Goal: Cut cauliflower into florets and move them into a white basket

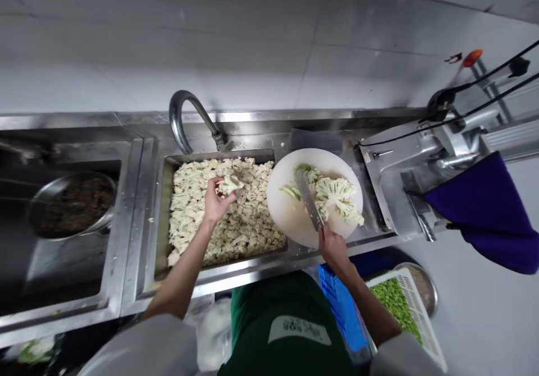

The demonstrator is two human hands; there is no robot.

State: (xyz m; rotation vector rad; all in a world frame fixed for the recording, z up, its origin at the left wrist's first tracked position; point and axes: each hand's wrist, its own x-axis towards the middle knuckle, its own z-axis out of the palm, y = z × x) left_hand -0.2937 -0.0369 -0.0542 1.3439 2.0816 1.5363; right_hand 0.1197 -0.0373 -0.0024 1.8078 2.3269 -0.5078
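My left hand [217, 202] is closed around a piece of cauliflower [231, 183], held over the sink [163, 219]. Cut cauliflower florets [197, 207] fill that sink. In my right hand [332, 247] is the handle of a kitchen knife [309, 201], its blade slanting up and left across a round white cutting board [290, 219]. To the right of the blade, a larger cut chunk of cauliflower [334, 191] lies on the board. Green leaf scraps [290, 192] lie left of the blade.
A curved faucet [179, 120] rises behind the sink. The left basin holds a metal pan [42, 193] of dark contents. At right are a slicing machine [455, 134] with a purple cloth [488, 213], a white basket [429, 331] of chopped greens and a blue crate [347, 314].
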